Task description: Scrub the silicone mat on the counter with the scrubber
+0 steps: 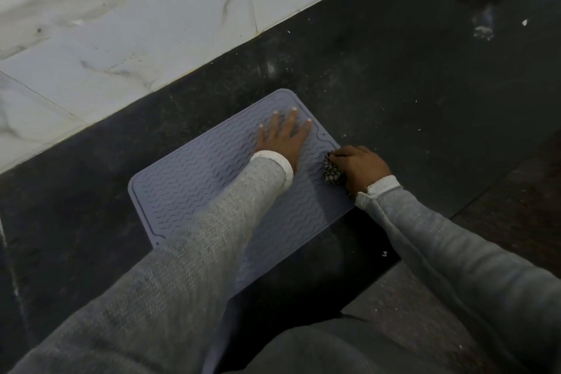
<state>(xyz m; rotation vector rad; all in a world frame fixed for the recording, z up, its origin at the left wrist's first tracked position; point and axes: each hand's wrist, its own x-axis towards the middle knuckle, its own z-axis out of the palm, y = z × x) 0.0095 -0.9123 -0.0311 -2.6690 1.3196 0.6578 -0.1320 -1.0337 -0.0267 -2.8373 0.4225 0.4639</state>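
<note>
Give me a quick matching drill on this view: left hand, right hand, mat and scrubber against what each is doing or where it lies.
Column one:
1. left hand
2. right hand
3. silicone mat
4. scrubber

Column two:
A. gripped at the mat's right edge
B. flat, fingers spread, pressing on the mat
C. curled round the scrubber
D. lying on the dark counter

Pairs: 1-B, 2-C, 3-D, 4-A
</note>
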